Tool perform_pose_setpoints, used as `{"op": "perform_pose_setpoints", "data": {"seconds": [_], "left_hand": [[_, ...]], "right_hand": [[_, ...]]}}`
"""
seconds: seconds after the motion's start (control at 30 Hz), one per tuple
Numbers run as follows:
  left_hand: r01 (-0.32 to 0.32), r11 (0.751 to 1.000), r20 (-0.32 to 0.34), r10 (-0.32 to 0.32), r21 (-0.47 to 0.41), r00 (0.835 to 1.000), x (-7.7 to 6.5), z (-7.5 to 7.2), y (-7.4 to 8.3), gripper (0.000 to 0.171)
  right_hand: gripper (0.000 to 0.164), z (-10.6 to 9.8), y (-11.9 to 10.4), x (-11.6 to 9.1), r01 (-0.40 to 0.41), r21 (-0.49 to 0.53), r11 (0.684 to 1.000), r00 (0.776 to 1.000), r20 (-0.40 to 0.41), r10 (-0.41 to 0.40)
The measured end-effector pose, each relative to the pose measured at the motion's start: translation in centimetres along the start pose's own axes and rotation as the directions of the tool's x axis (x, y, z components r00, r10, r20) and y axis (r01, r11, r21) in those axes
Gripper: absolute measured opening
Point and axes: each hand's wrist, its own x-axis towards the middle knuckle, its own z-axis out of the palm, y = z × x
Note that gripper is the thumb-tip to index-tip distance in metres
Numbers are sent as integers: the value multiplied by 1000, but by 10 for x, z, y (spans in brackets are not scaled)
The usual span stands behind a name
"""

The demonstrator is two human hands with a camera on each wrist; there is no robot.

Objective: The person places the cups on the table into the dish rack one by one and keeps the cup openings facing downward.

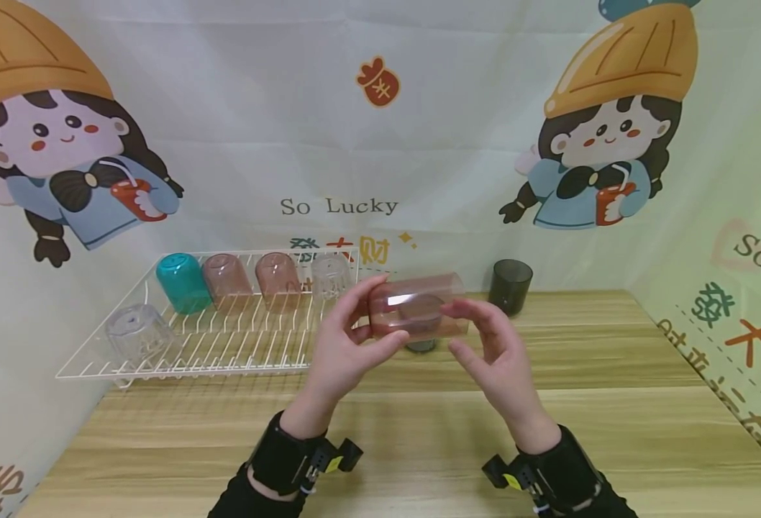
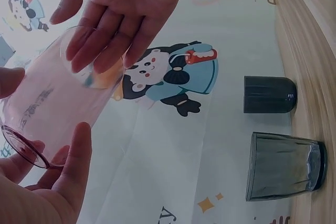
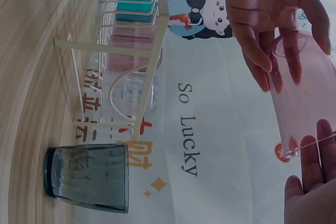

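Note:
A clear pink cup [image 1: 413, 306] lies sideways in the air in front of me. My left hand [image 1: 348, 345] grips it round its left end, with the thumb below and the fingers behind. At the other end, my right hand [image 1: 497, 352] has its fingertips right at the rim, the thumb apart from the cup. In the left wrist view, the right hand's loosely stretched fingers [image 2: 113, 40] overlap that end of the pink cup [image 2: 58, 95]. The right wrist view shows the left hand [image 3: 278, 9] round the far end.
At left, a white wire rack [image 1: 225, 370] bears a teal cup [image 1: 183, 284], two pink cups and clear ones, upside down. A dark grey cup [image 1: 510, 288] stands at the back. A grey glass [image 3: 86, 177] stands behind the held cup. A printed cloth [image 1: 354, 144] hangs behind the wooden table [image 1: 419, 446].

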Motion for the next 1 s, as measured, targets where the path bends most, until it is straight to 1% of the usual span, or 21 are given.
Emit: {"op": "perform_pose_setpoints", "data": {"seconds": [0.33,0.43,0.6,0.77,1.0], "left_hand": [[-35,999,5,35,22,999,0,-10,3,70],[-44,999,0,44,29,999,-1,-13,4,70],[-58,998,-3,58,15,998,-2,-16,6,70],[-56,998,-9,56,22,998,-3,-21,6,71],[-41,996,-7,41,81,999,-5,-28,5,68]], "right_hand": [[49,-5,-4,1,11,-2,1000,999,31,-11],[50,-7,-6,1,3,-6,1000,999,41,-3],[52,-11,-7,0,-22,-31,999,998,56,24],[53,-13,-7,-1,-40,-52,998,997,66,44],[53,-16,-3,-2,-21,-83,996,997,70,27]]}}
